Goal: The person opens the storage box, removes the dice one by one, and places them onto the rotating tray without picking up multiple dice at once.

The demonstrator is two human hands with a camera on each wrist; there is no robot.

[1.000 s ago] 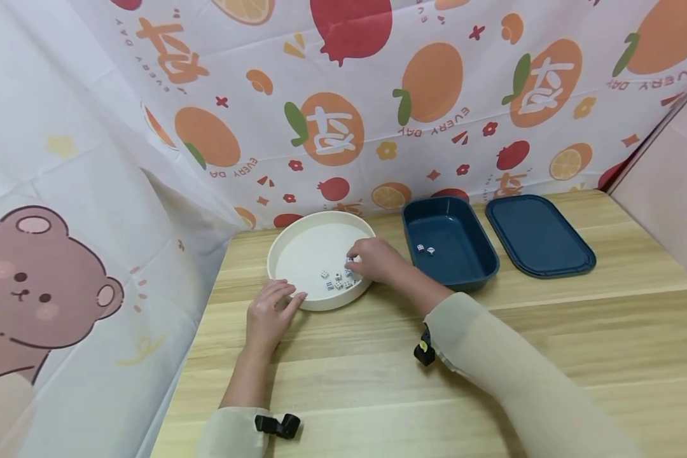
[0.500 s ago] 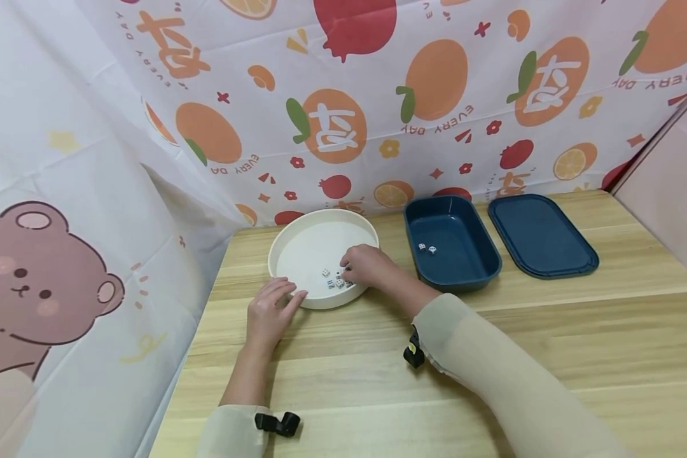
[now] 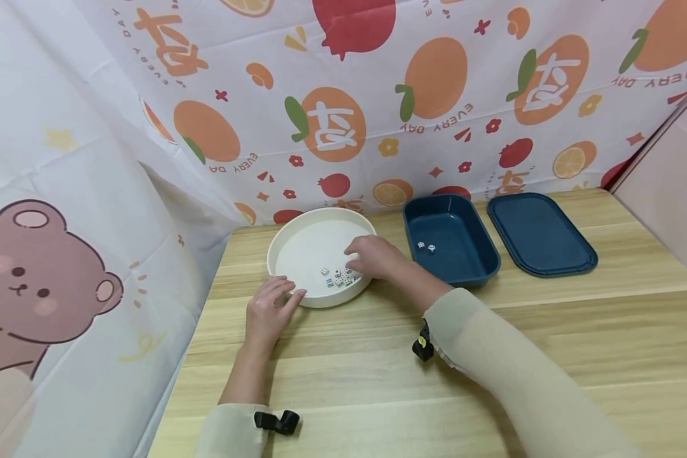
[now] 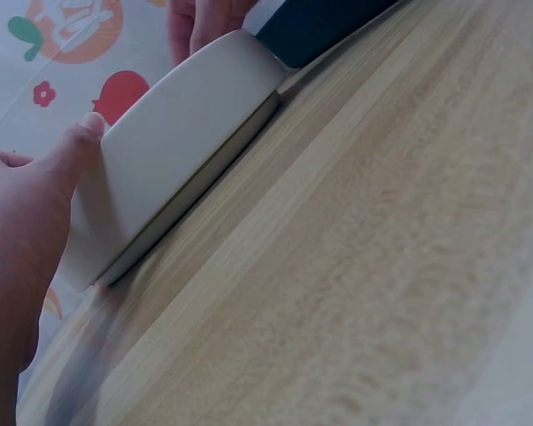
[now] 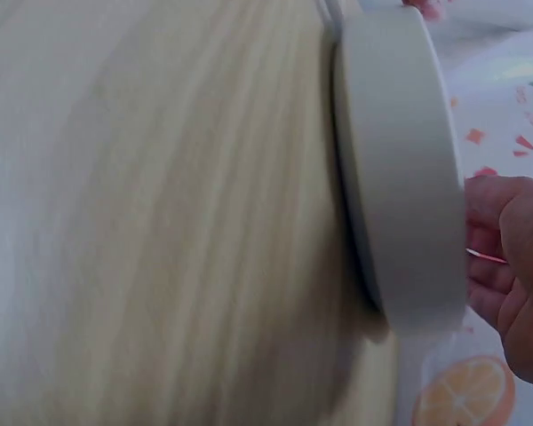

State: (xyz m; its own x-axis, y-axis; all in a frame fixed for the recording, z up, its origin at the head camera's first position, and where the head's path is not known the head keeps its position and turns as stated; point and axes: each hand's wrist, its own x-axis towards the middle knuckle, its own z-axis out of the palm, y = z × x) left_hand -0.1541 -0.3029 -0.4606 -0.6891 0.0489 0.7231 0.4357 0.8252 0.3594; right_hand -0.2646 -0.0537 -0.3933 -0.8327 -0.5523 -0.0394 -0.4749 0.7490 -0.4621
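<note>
A round white tray stands on the table, with several small white dice gathered at its near right side. My left hand rests at the tray's near left rim, fingers relaxed and thumb at the rim, as the left wrist view also shows of the thumb. Above the dice, at the tray's right rim, is my right hand, with thumb and forefinger apart. In the right wrist view this hand is partly behind the tray wall. Its inner fingers are hidden from the head camera.
A deep blue box stands right of the tray, with two dice inside. Its flat blue lid lies farther right. Behind the wooden table hangs a fruit-printed cloth.
A die showed between my right fingers a second ago. The hand dipped toward the dice, then rose back up and right; another die shows in the cluster. My left hand stayed at the rim.
</note>
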